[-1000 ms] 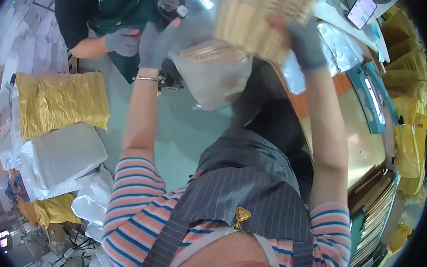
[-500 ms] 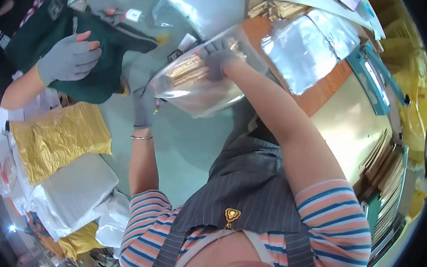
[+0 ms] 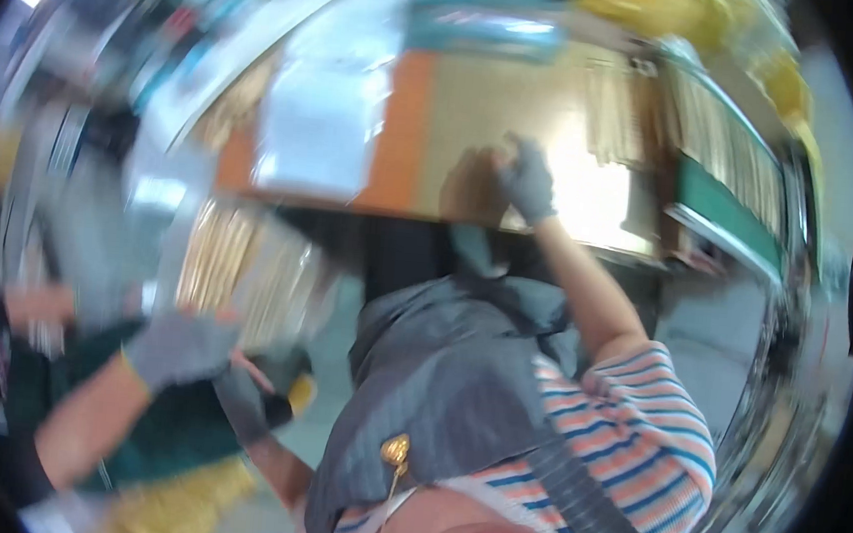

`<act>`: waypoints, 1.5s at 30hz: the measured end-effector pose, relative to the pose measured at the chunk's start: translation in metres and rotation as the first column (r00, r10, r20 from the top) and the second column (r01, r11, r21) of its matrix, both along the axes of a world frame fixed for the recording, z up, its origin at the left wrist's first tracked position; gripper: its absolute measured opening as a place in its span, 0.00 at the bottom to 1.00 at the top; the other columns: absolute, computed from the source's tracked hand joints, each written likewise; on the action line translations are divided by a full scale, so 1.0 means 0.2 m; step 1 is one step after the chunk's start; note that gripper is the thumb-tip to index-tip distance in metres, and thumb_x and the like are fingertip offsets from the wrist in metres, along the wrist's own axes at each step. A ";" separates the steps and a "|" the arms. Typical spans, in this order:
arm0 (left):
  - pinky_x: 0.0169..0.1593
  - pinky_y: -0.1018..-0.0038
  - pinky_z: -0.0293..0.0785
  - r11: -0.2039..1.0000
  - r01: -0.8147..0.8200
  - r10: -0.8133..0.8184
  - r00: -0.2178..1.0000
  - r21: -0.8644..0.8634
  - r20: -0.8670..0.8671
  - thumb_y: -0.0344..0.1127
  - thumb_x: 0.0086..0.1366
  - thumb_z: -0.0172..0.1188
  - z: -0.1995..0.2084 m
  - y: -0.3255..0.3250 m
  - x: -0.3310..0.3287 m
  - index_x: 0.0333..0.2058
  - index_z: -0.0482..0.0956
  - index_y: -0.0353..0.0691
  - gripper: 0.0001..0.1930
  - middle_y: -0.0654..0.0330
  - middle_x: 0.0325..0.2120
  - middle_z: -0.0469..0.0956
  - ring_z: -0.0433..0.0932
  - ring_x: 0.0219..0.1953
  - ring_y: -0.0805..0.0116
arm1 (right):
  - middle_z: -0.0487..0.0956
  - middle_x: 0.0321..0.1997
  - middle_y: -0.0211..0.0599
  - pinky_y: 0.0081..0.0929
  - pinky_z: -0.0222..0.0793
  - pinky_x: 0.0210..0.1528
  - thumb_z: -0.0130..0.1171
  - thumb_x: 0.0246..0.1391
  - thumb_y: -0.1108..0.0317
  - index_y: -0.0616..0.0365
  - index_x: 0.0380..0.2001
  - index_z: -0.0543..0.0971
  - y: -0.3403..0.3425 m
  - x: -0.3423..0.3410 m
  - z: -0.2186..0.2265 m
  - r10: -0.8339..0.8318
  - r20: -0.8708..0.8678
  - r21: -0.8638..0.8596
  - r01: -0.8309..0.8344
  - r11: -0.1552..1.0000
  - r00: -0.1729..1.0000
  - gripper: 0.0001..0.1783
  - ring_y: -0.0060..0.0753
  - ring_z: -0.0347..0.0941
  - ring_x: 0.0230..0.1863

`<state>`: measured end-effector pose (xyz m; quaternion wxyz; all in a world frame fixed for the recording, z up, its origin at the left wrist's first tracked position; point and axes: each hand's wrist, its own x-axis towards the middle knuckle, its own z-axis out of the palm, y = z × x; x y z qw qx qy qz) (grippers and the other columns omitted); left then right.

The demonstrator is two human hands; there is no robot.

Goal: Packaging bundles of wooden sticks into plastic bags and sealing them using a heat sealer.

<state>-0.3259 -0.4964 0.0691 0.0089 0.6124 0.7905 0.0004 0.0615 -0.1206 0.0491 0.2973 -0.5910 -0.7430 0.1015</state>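
Observation:
My right hand (image 3: pixel 530 182), in a grey glove, is over the tan tabletop (image 3: pixel 470 100) with its fingers apart and nothing visible in them. At the lower left, my gloved left hand (image 3: pixel 244 400) is by the lower end of a clear plastic bag (image 3: pixel 290 281). Its fingers are blurred and partly hidden, so I cannot tell whether it grips the bag. Long, flat brown pieces (image 3: pixel 215 255) show inside the bag. Against that same end is a co-worker's grey-gloved hand (image 3: pixel 180 347), close beside mine.
On the table's orange-brown part (image 3: pixel 410 135) lies a stack of clear plastic bags (image 3: pixel 324 98). A teal tool (image 3: pixel 485 26) lies along the far edge. Brown strips (image 3: pixel 614 111) and a green rack of upright brown pieces (image 3: pixel 727 205) are at the right. A yellow package (image 3: pixel 177 507) is at the lower left.
My view has swung round to the table. My right hand has left the bag and is over the tabletop. The co-worker's hand, earlier apart from the bag, is now at its end.

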 end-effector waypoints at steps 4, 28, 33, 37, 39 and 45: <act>0.46 0.78 0.69 0.993 -0.109 0.062 0.185 -0.042 0.981 0.31 0.64 0.52 0.14 0.82 0.64 0.40 0.73 0.33 0.09 0.57 0.39 0.75 0.73 0.42 0.70 | 0.70 0.48 0.53 0.45 0.61 0.52 0.55 0.44 0.55 0.59 0.39 0.74 -0.11 0.21 -0.27 0.091 0.255 0.271 -0.161 0.949 0.963 0.22 0.53 0.65 0.49; 0.56 0.61 0.60 0.712 0.379 -0.635 0.706 0.592 0.312 0.49 0.64 0.52 -0.31 2.48 1.62 0.50 0.70 0.33 0.25 0.46 0.46 0.73 0.70 0.50 0.48 | 0.75 0.50 0.49 0.31 0.65 0.54 0.59 0.50 0.46 0.62 0.49 0.73 0.58 1.08 0.46 -0.088 -0.524 -0.083 0.052 0.995 0.847 0.32 0.39 0.72 0.50; 0.59 0.63 0.58 0.687 0.432 -0.683 0.658 0.584 0.317 0.48 0.61 0.56 -0.37 2.47 1.62 0.52 0.69 0.32 0.27 0.45 0.51 0.71 0.67 0.55 0.51 | 0.72 0.53 0.55 0.36 0.60 0.59 0.54 0.52 0.43 0.65 0.56 0.66 0.52 1.75 0.51 -0.593 -0.071 0.179 0.595 0.783 0.802 0.39 0.51 0.67 0.56; 0.60 0.62 0.58 0.679 0.450 -0.689 0.663 0.580 0.292 0.47 0.60 0.57 -0.38 2.46 1.62 0.52 0.69 0.32 0.27 0.46 0.52 0.70 0.67 0.56 0.51 | 0.63 0.60 0.64 0.38 0.52 0.64 0.52 0.52 0.41 0.69 0.59 0.61 0.33 2.07 0.33 -0.757 -0.059 0.286 0.738 0.612 0.651 0.44 0.56 0.57 0.63; 0.60 0.62 0.57 0.693 0.448 -0.674 0.680 0.565 0.287 0.48 0.61 0.56 -0.38 2.45 1.63 0.52 0.69 0.33 0.27 0.46 0.53 0.69 0.66 0.57 0.51 | 0.58 0.63 0.66 0.38 0.46 0.67 0.50 0.52 0.38 0.71 0.60 0.59 0.26 2.13 0.24 -0.819 0.008 0.299 0.780 0.549 0.573 0.47 0.57 0.50 0.67; 0.61 0.61 0.55 0.802 0.343 -0.583 0.630 0.490 0.513 0.50 0.62 0.54 -0.44 2.48 1.58 0.54 0.69 0.37 0.27 0.46 0.54 0.68 0.62 0.59 0.51 | 0.58 0.63 0.66 0.40 0.43 0.68 0.48 0.52 0.35 0.73 0.59 0.59 0.26 2.30 0.24 -0.821 -0.056 0.202 0.812 0.547 0.568 0.49 0.58 0.50 0.67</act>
